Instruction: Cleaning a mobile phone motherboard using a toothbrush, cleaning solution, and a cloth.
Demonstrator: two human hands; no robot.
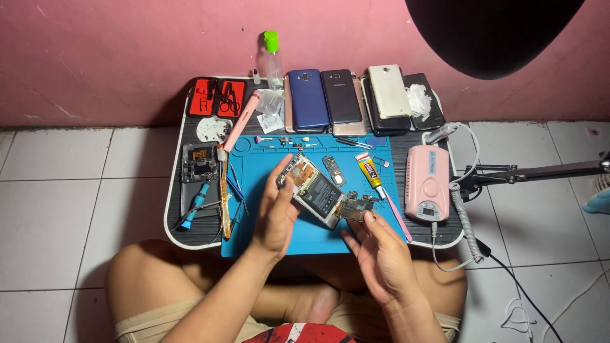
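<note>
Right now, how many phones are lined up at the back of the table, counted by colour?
Blue phone: 1
Black phones: 3
White phone: 1
Total: 5
One more, opened up, sits between the left hand and right hand.

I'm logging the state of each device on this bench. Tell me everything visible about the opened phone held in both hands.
The opened phone has its back cover off, exposing a dark rectangular battery in the middle, a copper-coloured section at the upper end and circuit boards at the lower end. It is held tilted diagonally above the blue work mat, upper end toward the far left. The left hand holds its upper-left edge, thumb on the frame; the right hand touches its lower-right end with fingertips. Finer parts are too small to tell.
</note>
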